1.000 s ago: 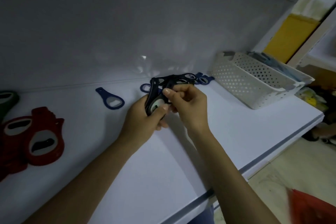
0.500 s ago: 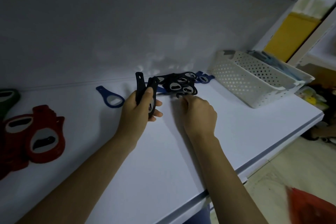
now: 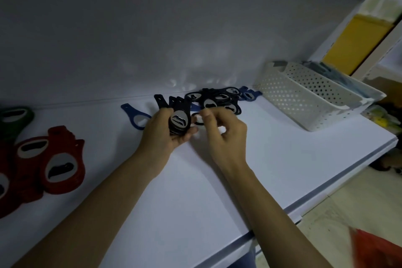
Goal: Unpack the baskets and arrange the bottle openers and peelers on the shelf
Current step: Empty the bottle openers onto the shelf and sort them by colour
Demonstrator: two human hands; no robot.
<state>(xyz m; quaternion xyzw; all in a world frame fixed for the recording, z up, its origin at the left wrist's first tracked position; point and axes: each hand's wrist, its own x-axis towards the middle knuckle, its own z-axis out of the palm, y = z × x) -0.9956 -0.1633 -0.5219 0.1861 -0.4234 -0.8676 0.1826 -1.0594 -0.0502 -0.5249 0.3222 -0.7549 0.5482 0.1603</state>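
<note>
My left hand (image 3: 162, 135) grips a stack of black bottle openers (image 3: 177, 116) above the white shelf (image 3: 195, 191). My right hand (image 3: 221, 135) pinches another black opener (image 3: 198, 119) right beside that stack. Behind the hands lies a loose pile of black openers (image 3: 219, 100) near the back wall. A blue opener (image 3: 136, 116) lies flat to the left of my left hand, and more blue openers (image 3: 248, 94) lie behind the black pile. Red openers (image 3: 54, 165) lie stacked at the left.
A white perforated basket (image 3: 300, 102) stands at the right end of the shelf, with bluish items inside. A green opener (image 3: 13, 117) lies at the far left. The shelf's front edge (image 3: 326, 185) runs diagonally on the right; something red (image 3: 378, 250) is on the floor below.
My right hand has come back from the black pile with one opener and brought it up to the stack. My left hand turned the stack so its flat face shows.
</note>
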